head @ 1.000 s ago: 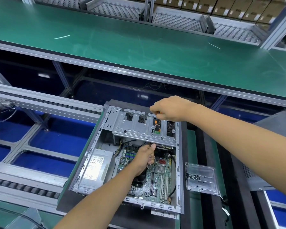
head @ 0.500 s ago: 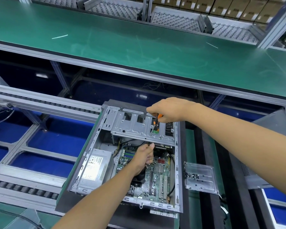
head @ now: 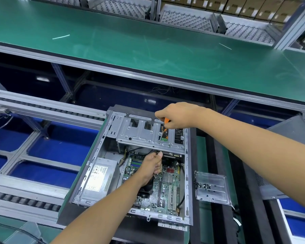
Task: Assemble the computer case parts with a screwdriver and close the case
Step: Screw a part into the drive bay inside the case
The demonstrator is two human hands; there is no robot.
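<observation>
Orange-handled screwdriver [head: 164, 127], gripped by right hand [head: 177, 115], is driving a screw into drive cage [head: 148, 133] directly below; left hand [head: 151, 166] is steadying beneath, grip unclear. Next: seat squarely, then close case [head: 187, 173].

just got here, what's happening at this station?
A person is working on an open computer case. The right hand holds an orange-handled screwdriver, tip down on the metal drive cage. The left hand reaches inside under the cage's edge. A clear tray of screws sits beside the case.
</observation>
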